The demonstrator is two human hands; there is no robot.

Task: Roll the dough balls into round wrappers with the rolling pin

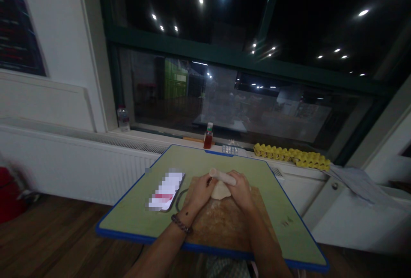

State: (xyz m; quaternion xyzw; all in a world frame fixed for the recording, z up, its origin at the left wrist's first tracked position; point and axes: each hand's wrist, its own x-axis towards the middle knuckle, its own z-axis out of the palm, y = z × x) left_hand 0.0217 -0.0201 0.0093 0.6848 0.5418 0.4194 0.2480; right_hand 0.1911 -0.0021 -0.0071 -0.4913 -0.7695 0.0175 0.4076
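**By the dark window, dough is worked under a pin on a wooden board**

At a small green-topped table with blue edging (199,158), a flattened piece of pale, soft dough (221,191) is laid on a brown rectangular wooden board (221,226), near its far edge and between the two hands. Pale smudges, possibly flour, are noted on the board; sticking would be lessened by such a dusting.

A smooth, pale, cylindrical rolling pin (224,177) is held slantwise above the dough's far part. Its right end is gripped by the right hand (243,190), fingers bent around it; its left end is left free, so that it can presumably be steered from one side. The left hand (201,190) is curled at the dough's left edge, apparently so the piece can be steadied or turned; whether the edge is pinched cannot be told. A dark beaded bracelet (181,224) is worn at the left wrist, clear of the dough.

Left of the board, a flat phone with a lit white screen (167,190) is laid, probably where it can be glanced at without being touched. Along the sill, a red-filled bottle with a pale cap (208,136) and a bumpy yellow egg tray (290,156) are set, likely so that working room is spared.
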